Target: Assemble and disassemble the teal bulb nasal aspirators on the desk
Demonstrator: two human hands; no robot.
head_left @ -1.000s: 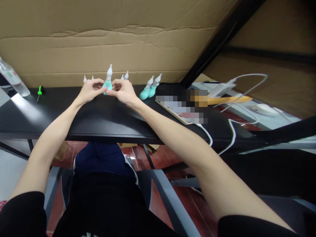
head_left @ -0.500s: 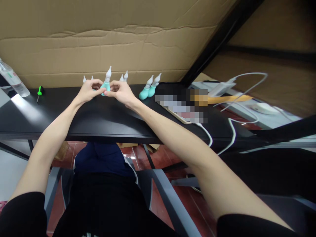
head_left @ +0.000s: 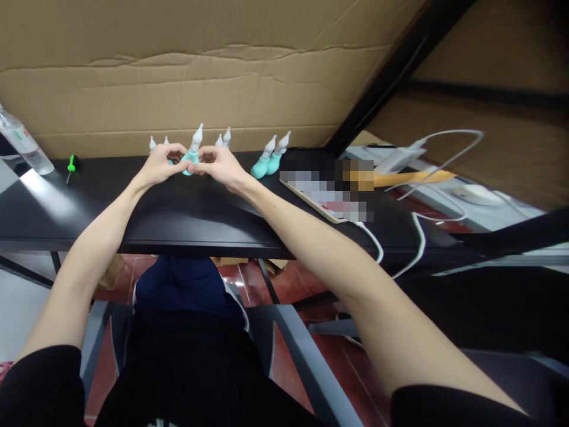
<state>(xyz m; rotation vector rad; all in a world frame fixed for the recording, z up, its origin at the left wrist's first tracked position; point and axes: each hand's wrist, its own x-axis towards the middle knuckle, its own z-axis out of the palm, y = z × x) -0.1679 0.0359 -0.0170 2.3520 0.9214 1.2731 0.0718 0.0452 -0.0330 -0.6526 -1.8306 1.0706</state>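
Between my two hands is a nasal aspirator [head_left: 194, 148] with a teal bulb and a pale pointed tip, held just above the black table. My left hand [head_left: 160, 164] is closed on the left side of its bulb. From the other side, the thumb and fingers of my right hand [head_left: 220, 166] pinch the same bulb. The tip points up, leaning slightly right. Behind my hands the tips of several similar aspirators show, their bulbs mostly hidden. Two more teal aspirators [head_left: 265, 160] stand side by side to the right, tilted.
A phone [head_left: 334, 220], partly pixelated, lies right of the aspirators with a white cable [head_left: 377, 244]. At the left are a clear bottle [head_left: 27, 145] and a green-handled screwdriver [head_left: 72, 164]. A cardboard wall [head_left: 200, 89] closes off the back of the black table [head_left: 186, 222].
The held aspirator has dropped slightly and its tip leans a little more to the right. Both hands keep their hold in nearly the same place.
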